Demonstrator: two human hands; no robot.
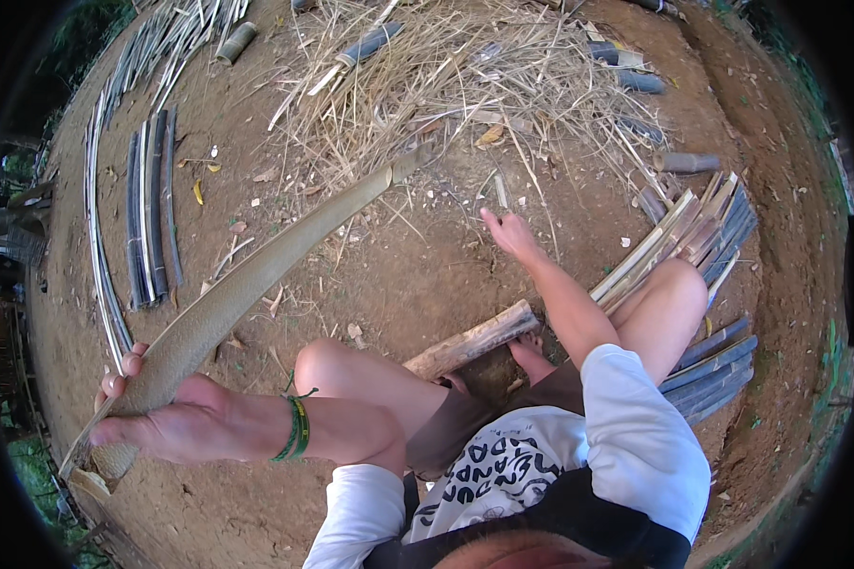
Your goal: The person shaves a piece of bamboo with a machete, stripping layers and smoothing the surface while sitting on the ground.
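A long, wide split bamboo strip (266, 270) slants up from the lower left, its pale inner face showing. My left hand (176, 417) is closed round its near end, fingers over one edge and thumb over the other. The far end reaches the edge of a heap of shavings. My right hand (514, 237) hangs apart from the strip, to the right of its far end. Its fingers are curled, one pointing forward; whatever lies inside them is hidden. Between my legs, by my feet, lies a short, thick, pale log (474, 341).
A big heap of bamboo shavings (446, 71) spreads ahead, with short bamboo pieces (642, 82) around it. Split bamboo strips (707, 228) are stacked beside my right knee, more slats (712, 375) below them. Dark slats (149, 209) and long thin strips (95, 218) lie at left.
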